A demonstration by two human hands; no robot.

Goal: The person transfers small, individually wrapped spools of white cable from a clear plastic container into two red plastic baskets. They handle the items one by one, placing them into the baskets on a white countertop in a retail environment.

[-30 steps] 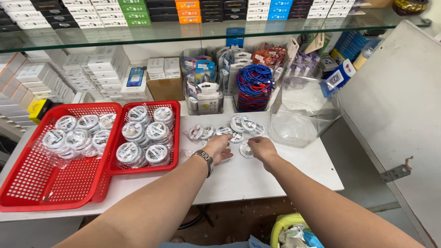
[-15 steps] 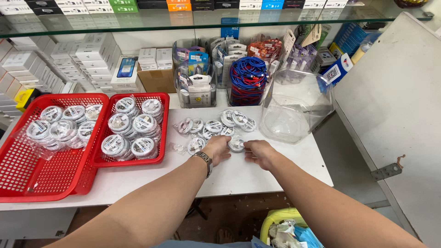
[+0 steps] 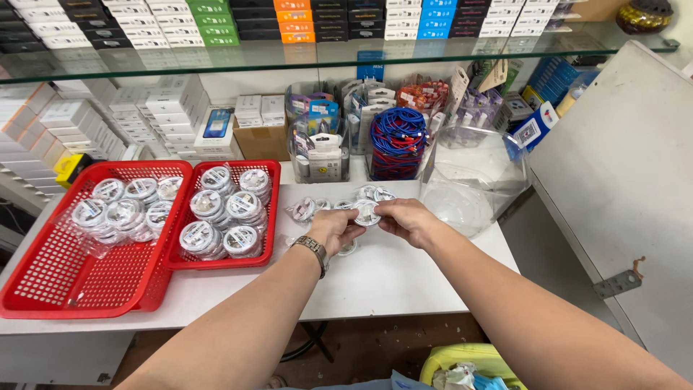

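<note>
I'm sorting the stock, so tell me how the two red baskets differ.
The big red basket lies at the left with coil packs only at its far end; most of its mesh floor is bare. The small red basket lies nearer the left hand and is filled with coil packs nearly edge to edge. Both are red mesh plastic, side by side on the white table.

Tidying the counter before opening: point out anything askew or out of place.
The smaller red basket sits askew, its left edge riding up on the larger red basket. Loose coiled-cable packets lie scattered on the white table beside both hands.
</note>
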